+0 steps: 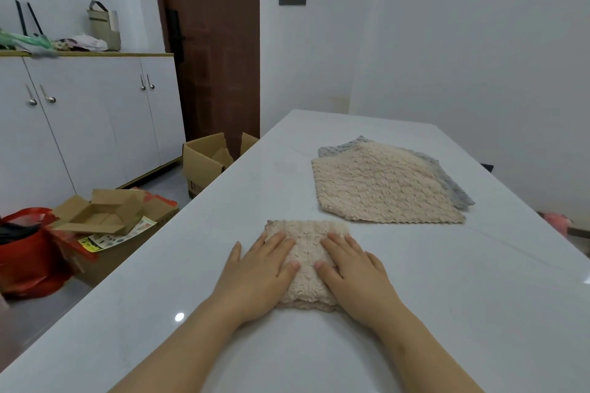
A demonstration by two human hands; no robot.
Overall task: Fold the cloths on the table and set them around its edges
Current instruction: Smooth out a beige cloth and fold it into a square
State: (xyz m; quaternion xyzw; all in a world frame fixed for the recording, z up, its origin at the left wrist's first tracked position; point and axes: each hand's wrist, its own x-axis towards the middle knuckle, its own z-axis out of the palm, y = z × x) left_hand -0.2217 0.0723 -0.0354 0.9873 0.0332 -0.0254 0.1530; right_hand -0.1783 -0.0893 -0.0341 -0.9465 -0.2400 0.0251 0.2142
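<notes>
A beige fluffy cloth (308,260), folded into a small thick rectangle, lies on the white table (447,297) in front of me. My left hand (255,277) rests flat on its left side and my right hand (354,274) flat on its right side, fingers spread, pressing down without gripping. Farther back and to the right, an unfolded beige cloth (380,183) lies flat on top of a grey cloth (447,179), of which only the far and right edges show.
Left of the table on the floor stand open cardboard boxes (207,159) (105,210) and a red bag (28,249). A white cabinet (89,121) lines the left wall beside a brown door (217,51). A pink object (555,222) sits past the table's right edge.
</notes>
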